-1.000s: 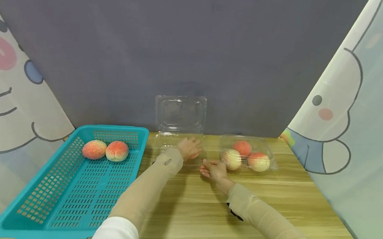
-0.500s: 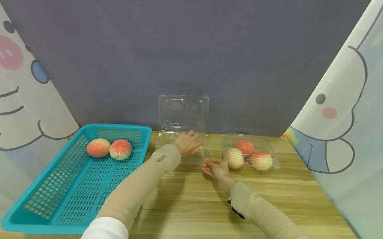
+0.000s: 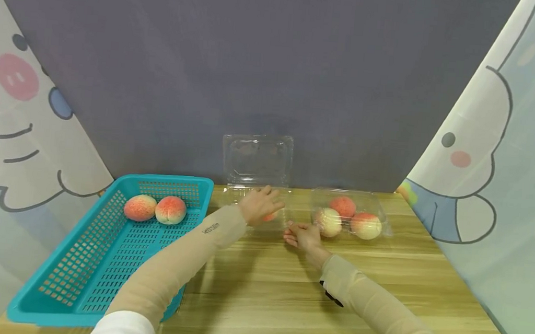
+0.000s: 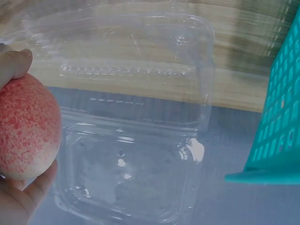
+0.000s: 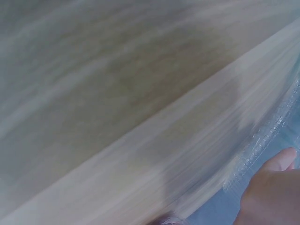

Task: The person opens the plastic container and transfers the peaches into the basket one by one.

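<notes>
Head view shows a grey backdrop (image 3: pixel 266 57) rising behind a wood-grain table (image 3: pixel 286 294). At left on it stands a teal basket (image 3: pixel 134 245); the left forearm (image 3: pixel 172 262) crosses over its right side, so a sleeve carried low might catch the rim and drag it.

Just right of the basket sits an open clear container (image 3: pixel 233 196), its lid (image 3: pixel 257 160) standing upright at the back. The plastic looks thin and light; a bump from wrist or peach could slide the base or tip the lid down onto the hand. Near its right side is a second clear container (image 3: pixel 370 201), seemingly closed, holding three peaches (image 3: pixel 366 225).

The right hand (image 3: pixel 308 238) lies between the containers' front corners; whether it pinches the open one's edge cannot be told. If it does not, the base would have little to steady it.

The left hand (image 3: pixel 260 207) grasps a peach (image 4: pixel 28 126) over the open container's base. Released too high, that rounded fruit could roll or bounce. Two other peaches (image 3: pixel 171 210) rest side by side in the basket's far end.
</notes>
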Action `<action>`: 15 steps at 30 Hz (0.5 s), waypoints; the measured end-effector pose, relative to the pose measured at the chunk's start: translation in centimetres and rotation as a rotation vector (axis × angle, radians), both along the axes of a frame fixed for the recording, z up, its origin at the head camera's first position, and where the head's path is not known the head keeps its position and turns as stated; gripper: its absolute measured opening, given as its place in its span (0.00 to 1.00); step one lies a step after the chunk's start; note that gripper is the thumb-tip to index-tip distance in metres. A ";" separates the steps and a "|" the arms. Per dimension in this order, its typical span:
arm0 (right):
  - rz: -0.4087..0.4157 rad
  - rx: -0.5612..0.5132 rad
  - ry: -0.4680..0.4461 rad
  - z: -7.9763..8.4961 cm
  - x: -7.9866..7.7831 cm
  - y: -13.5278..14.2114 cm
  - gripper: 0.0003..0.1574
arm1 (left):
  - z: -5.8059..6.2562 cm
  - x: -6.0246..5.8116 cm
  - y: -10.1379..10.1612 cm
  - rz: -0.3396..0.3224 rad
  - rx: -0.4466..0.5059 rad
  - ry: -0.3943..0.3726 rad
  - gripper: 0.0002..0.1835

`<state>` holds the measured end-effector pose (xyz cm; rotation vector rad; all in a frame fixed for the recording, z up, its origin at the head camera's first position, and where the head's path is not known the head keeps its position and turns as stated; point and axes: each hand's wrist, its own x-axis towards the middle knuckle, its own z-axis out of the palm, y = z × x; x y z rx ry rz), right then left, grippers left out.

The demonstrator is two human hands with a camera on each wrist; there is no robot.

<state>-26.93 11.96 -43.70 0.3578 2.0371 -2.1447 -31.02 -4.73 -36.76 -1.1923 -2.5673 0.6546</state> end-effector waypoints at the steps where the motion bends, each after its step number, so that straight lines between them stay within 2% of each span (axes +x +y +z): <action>1: -0.003 -0.006 0.003 0.0 0.0 0.0 0.23 | 0.2 0.2 0.0 -0.007 0.004 -0.006 0.23; 5: -0.004 -0.017 0.011 0.0 0.1 0.1 0.25 | 0.7 1.0 -0.1 -0.039 0.026 -0.008 0.22; 11: 0.008 -0.025 0.008 0.0 0.1 0.0 0.24 | 0.9 2.2 -1.0 -0.057 0.057 -0.022 0.32; 15: 0.011 -0.030 0.004 0.1 0.1 -0.1 0.23 | 1.1 2.7 -1.6 -0.077 0.069 -0.032 0.34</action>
